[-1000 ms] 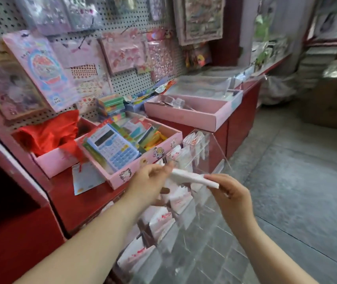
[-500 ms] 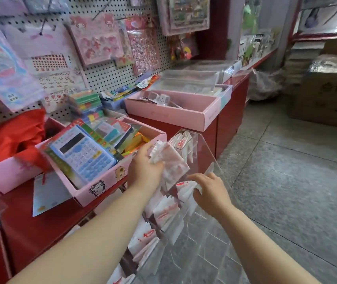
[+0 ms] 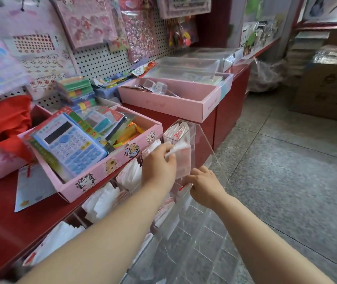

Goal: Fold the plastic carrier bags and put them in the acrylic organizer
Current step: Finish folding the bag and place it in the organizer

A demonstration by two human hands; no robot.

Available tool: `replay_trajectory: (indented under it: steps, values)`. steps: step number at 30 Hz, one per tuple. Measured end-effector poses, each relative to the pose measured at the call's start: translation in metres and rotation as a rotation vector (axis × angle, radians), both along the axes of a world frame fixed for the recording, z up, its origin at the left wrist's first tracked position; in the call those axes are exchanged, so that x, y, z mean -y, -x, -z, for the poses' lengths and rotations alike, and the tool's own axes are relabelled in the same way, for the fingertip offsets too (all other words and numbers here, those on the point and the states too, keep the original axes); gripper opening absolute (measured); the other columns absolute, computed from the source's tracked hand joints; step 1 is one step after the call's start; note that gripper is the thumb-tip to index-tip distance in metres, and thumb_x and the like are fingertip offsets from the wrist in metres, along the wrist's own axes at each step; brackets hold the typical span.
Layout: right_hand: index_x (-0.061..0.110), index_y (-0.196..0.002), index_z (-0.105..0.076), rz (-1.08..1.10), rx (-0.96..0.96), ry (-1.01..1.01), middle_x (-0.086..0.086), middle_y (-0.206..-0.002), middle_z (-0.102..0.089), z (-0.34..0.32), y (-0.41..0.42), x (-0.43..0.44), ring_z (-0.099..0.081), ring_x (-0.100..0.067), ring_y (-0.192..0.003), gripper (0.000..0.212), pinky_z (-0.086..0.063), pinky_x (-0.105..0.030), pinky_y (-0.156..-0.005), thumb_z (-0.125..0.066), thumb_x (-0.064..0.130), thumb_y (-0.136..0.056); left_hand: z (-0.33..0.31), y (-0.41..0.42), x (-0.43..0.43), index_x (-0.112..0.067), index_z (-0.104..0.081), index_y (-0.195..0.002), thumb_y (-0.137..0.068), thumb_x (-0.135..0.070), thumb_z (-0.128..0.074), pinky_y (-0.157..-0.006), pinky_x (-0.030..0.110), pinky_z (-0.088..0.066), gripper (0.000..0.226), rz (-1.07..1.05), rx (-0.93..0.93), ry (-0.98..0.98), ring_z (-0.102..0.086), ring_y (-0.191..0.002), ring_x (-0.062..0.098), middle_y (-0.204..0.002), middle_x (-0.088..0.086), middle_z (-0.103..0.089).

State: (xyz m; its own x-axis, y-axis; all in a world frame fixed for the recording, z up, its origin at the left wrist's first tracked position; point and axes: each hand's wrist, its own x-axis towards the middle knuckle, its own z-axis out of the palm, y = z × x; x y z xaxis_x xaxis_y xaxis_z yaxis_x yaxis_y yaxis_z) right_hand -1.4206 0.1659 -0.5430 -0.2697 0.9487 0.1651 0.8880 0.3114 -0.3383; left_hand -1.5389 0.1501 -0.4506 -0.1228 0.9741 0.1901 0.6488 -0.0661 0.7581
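Observation:
A clear acrylic organizer (image 3: pixel 201 240) with many small compartments stands against the front of the red counter. Several compartments hold folded white carrier bags with red print (image 3: pixel 129 175). My left hand (image 3: pixel 159 162) pinches a folded white bag (image 3: pixel 179 149) and holds it at the mouth of an upper compartment, just below the top one, which has bags in it (image 3: pixel 179 132). My right hand (image 3: pixel 202 185) sits lower, its fingers curled on the compartment's front wall; what the fingertips touch is hidden.
The red counter (image 3: pixel 5 218) carries a pink box (image 3: pixel 93 177) with a blue calculator (image 3: pixel 69 145), another pink box (image 3: pixel 175 105) behind, and red cloth (image 3: pixel 3 124) at left. A pegboard with stickers rises behind. Grey tiled floor (image 3: pixel 286 181) and a cardboard box (image 3: pixel 327 87) lie right.
My left hand carried the folded bag from mid-air down to the organizer's upper compartment. My right hand let go of the bag and dropped onto the organizer's front. The view shifted left.

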Motion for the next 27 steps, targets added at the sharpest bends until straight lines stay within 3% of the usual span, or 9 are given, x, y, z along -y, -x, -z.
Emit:
replay_trajectory:
  steps: [1, 3, 5, 9, 11, 16, 20, 27]
  values:
    - [0.023, -0.102, -0.070, -0.014, -0.030, -0.077, -0.001, -0.098, -0.062, 0.001, 0.000, 0.001, -0.050, -0.030, -0.094, 0.045, -0.037, -0.034, -0.082, -0.045, -0.002, -0.075, 0.004, -0.002, 0.004, -0.012, -0.060, -0.118, -0.093, -0.010, -0.047, -0.077, 0.022, -0.040, 0.029, 0.003, -0.012, 0.000, -0.056, -0.104, 0.023, -0.116, 0.006, -0.063]
    - [0.019, -0.075, -0.074, -0.013, -0.103, -0.117, 0.001, -0.073, -0.066, 0.006, -0.003, 0.003, -0.056, -0.030, -0.064, 0.039, -0.049, -0.036, -0.057, -0.048, -0.002, -0.056, 0.015, -0.004, 0.009, -0.015, -0.059, -0.121, -0.095, -0.011, -0.044, -0.078, 0.022, -0.040, 0.030, 0.003, -0.042, 0.024, -0.056, -0.107, 0.023, -0.118, 0.006, -0.062]
    - [0.018, -0.070, -0.073, -0.011, -0.141, -0.142, 0.002, -0.069, -0.067, 0.013, -0.004, 0.004, -0.056, -0.028, -0.057, 0.038, -0.049, -0.034, -0.052, -0.047, -0.003, -0.051, 0.026, -0.003, 0.009, -0.015, -0.058, -0.121, -0.096, -0.012, -0.043, -0.082, 0.025, -0.041, 0.030, -0.033, -0.040, 0.051, -0.054, -0.110, 0.024, -0.119, 0.008, -0.062]
    - [0.011, -0.088, -0.074, 0.011, -0.189, -0.049, -0.006, -0.090, -0.070, 0.011, 0.000, 0.010, -0.054, -0.034, -0.079, 0.041, -0.047, -0.037, -0.076, -0.046, -0.009, -0.065, 0.034, -0.009, 0.005, -0.010, -0.060, -0.117, -0.096, -0.011, -0.042, -0.082, 0.025, -0.039, 0.028, -0.150, 0.092, 0.038, -0.053, -0.109, 0.024, -0.117, 0.010, -0.062]
    - [0.010, -0.098, -0.072, 0.026, -0.194, -0.040, -0.006, -0.104, -0.067, 0.008, -0.001, 0.011, -0.051, -0.032, -0.094, 0.040, -0.040, -0.031, -0.086, -0.047, -0.010, -0.074, 0.033, -0.014, 0.003, -0.007, -0.060, -0.116, -0.095, -0.010, -0.043, -0.081, 0.024, -0.039, 0.027, -0.216, 0.185, 0.022, -0.054, -0.108, 0.025, -0.115, 0.012, -0.062]
    - [0.010, -0.106, -0.068, 0.045, -0.239, -0.012, -0.001, -0.116, -0.062, 0.008, -0.003, 0.015, -0.047, -0.025, -0.106, 0.043, -0.033, -0.021, -0.088, -0.042, -0.011, -0.079, 0.035, -0.020, 0.004, -0.006, -0.060, -0.114, -0.094, -0.004, -0.044, -0.087, 0.034, -0.049, 0.025, -0.251, 0.391, 0.027, -0.057, -0.105, 0.025, -0.111, 0.008, -0.060]
    - [0.004, -0.107, -0.066, 0.101, -0.337, -0.021, -0.007, -0.119, -0.060, 0.008, -0.004, 0.019, -0.048, -0.025, -0.112, 0.043, -0.035, -0.023, -0.092, -0.039, -0.015, -0.079, 0.041, -0.019, 0.007, -0.011, -0.051, -0.129, -0.096, -0.007, -0.041, -0.094, 0.031, -0.039, 0.035, -0.204, 0.236, 0.145, -0.046, -0.121, 0.024, -0.131, 0.008, -0.051]
    - [0.012, -0.126, -0.053, 0.066, -0.232, 0.033, 0.000, -0.129, -0.053, 0.002, -0.005, 0.023, -0.042, -0.022, -0.115, 0.052, -0.030, -0.020, -0.093, -0.036, -0.012, -0.082, 0.047, -0.004, 0.014, -0.017, -0.047, -0.133, -0.098, -0.014, -0.037, -0.087, 0.031, -0.041, 0.037, -0.145, -0.055, 0.183, -0.049, -0.118, 0.027, -0.132, 0.008, -0.051]
